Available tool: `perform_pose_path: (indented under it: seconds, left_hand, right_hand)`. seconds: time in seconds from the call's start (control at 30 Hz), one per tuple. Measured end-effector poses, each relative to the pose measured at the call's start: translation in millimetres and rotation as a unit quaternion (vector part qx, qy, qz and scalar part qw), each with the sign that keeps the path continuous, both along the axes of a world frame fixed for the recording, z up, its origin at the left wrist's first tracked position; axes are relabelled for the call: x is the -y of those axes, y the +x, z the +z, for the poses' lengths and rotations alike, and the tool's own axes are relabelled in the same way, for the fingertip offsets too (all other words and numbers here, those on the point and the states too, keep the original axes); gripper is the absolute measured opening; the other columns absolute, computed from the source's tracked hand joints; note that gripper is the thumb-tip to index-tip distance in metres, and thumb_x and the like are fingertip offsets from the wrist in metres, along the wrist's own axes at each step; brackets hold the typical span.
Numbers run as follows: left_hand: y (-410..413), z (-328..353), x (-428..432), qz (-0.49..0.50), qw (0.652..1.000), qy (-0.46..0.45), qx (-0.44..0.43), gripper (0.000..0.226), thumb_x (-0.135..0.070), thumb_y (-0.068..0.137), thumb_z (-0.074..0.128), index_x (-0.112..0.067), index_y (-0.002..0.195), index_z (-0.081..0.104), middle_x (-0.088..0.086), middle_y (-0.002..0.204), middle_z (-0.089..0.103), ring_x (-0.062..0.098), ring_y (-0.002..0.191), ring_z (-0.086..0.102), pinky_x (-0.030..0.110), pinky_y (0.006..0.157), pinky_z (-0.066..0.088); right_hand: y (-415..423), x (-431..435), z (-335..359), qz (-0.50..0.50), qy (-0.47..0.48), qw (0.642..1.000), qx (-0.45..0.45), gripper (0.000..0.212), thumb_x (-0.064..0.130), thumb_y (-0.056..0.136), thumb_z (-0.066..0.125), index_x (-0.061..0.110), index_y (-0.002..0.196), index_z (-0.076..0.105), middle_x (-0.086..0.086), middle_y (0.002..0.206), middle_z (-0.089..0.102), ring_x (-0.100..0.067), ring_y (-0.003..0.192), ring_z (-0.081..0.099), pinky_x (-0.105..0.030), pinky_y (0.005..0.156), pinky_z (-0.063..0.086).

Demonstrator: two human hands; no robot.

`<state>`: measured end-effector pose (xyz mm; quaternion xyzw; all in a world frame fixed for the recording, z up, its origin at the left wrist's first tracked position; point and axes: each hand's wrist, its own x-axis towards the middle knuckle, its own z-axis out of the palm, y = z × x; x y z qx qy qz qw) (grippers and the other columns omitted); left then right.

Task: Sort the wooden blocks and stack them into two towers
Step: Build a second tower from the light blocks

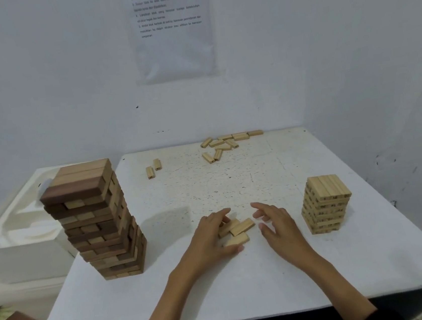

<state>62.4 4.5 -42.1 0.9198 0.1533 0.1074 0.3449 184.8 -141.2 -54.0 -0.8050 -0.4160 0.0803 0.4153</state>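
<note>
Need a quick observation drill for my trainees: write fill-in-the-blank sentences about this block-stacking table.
1. The taller tower stands on the table's ____ side.
2. The left hand curls round ____ pale blocks.
3. The right hand, fingers spread, holds ____.
4. The printed sheet hangs on the ____.

Missing words: left; three; nothing; wall.

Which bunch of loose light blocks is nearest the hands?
The trio at the near middle, between the left hand, which touches it, and the right hand; the pair and the bigger pile lie by the far edge.
</note>
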Motion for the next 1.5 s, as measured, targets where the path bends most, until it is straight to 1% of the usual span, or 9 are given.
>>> perform_pose_path:
  seconds: [0.5, 0.63, 0.7, 0.77, 0.83, 1.03, 1.23, 1.37, 1.5]
  left_hand:
    - [13.1, 14.6, -17.1, -0.079, 0.996, 0.008, -0.046, 0.073, -0.032, 0.075, 0.077, -0.032, 0.137, 0.038, -0.016, 0.118, 0.05, 0.002, 0.106, 0.041, 0.002, 0.083, 0.03]
    - [8.4, 14.7, -15.8, -0.06, 0.996, 0.049, -0.053, 0.088, -0.061, 0.069, 0.07, -0.028, 0.142, 0.032, -0.008, 0.137, 0.039, 0.009, 0.125, 0.032, 0.024, 0.104, 0.029]
    - [-2.0, 13.1, -17.2, -0.012, 0.993, 0.084, -0.085, 0.114, -0.09, 0.057, 0.04, -0.024, 0.147, 0.02, -0.005, 0.15, 0.021, 0.015, 0.137, 0.015, 0.035, 0.111, 0.018]
    - [-17.1, 6.8, -16.0, 0.02, 0.984, 0.11, -0.138, 0.136, -0.101, 0.042, 0.007, -0.019, 0.15, 0.003, -0.002, 0.156, -0.003, 0.016, 0.142, -0.004, 0.039, 0.115, 0.006]
    - [-30.1, 1.1, -6.5, 0.012, 0.975, 0.133, -0.179, 0.139, -0.099, 0.037, -0.01, -0.016, 0.149, -0.012, 0.002, 0.155, -0.023, 0.018, 0.142, -0.02, 0.039, 0.115, -0.007]
    - [-26.5, -6.7, 16.0, -0.015, 0.976, 0.133, -0.173, 0.131, -0.095, 0.04, -0.019, -0.015, 0.144, -0.025, 0.0, 0.149, -0.037, 0.012, 0.138, -0.031, 0.041, 0.114, -0.019]
    - [-20.6, -9.0, 19.3, -0.015, 0.977, 0.123, -0.175, 0.133, -0.096, 0.041, -0.014, -0.013, 0.145, -0.023, 0.004, 0.152, -0.031, 0.016, 0.14, -0.027, 0.04, 0.114, -0.017]
    - [-21.8, -7.5, 3.1, 0.005, 0.979, 0.122, -0.166, 0.12, -0.09, 0.059, 0.023, -0.018, 0.148, -0.013, -0.001, 0.155, -0.021, 0.017, 0.142, -0.019, 0.036, 0.114, -0.01]
    - [-11.8, -5.2, -11.0, 0.015, 0.989, 0.092, -0.113, 0.096, -0.073, 0.064, 0.05, -0.029, 0.145, 0.024, -0.004, 0.153, 0.011, 0.011, 0.14, 0.003, 0.03, 0.111, 0.004]
  right_hand:
    - [-8.4, -0.6, -0.7, -0.055, 0.057, 0.996, -0.042, 0.043, 0.001, 0.078, 0.07, 0.025, 0.113, 0.059, 0.011, 0.083, 0.064, -0.014, 0.079, 0.058, -0.027, 0.079, 0.05]
    - [-9.7, 1.2, -0.7, -0.063, 0.057, 0.996, -0.024, 0.035, 0.011, 0.084, 0.066, 0.023, 0.116, 0.059, 0.009, 0.096, 0.064, -0.012, 0.091, 0.054, -0.029, 0.085, 0.045]
    - [-13.0, 5.6, 1.3, -0.068, -0.01, 0.997, 0.032, 0.05, 0.05, 0.088, 0.051, 0.022, 0.129, 0.053, 0.005, 0.121, 0.054, -0.016, 0.114, 0.042, -0.032, 0.097, 0.037]
    - [-17.8, 12.3, 1.0, -0.04, -0.128, 0.99, 0.049, 0.105, 0.089, 0.063, 0.003, 0.028, 0.143, 0.034, 0.006, 0.144, 0.029, -0.014, 0.133, 0.016, -0.032, 0.108, 0.019]
    - [-21.3, 15.9, -0.5, -0.008, -0.208, 0.976, 0.068, 0.125, 0.089, 0.044, -0.026, 0.031, 0.148, 0.012, 0.007, 0.154, 0.002, -0.013, 0.138, -0.004, -0.032, 0.112, 0.001]
    - [-23.4, 12.0, 5.2, 0.052, -0.264, 0.959, 0.086, 0.128, 0.088, 0.033, -0.034, 0.034, 0.147, -0.01, 0.003, 0.154, -0.021, -0.018, 0.14, -0.017, -0.036, 0.111, -0.014]
    - [-18.0, 9.4, 6.0, 0.071, -0.262, 0.958, 0.089, 0.133, 0.095, 0.032, -0.023, 0.033, 0.148, -0.005, 0.005, 0.155, -0.012, -0.019, 0.141, -0.01, -0.036, 0.112, -0.007]
    - [-2.4, 5.9, 6.3, 0.075, -0.215, 0.972, 0.054, 0.123, 0.101, 0.042, 0.013, 0.037, 0.147, 0.005, 0.01, 0.149, 0.01, -0.011, 0.135, 0.007, -0.028, 0.108, 0.006]
    - [8.6, -4.6, 9.5, 0.087, -0.174, 0.979, 0.055, 0.075, 0.059, 0.076, 0.063, 0.039, 0.14, 0.031, 0.01, 0.139, 0.025, -0.01, 0.125, 0.022, -0.027, 0.104, 0.017]
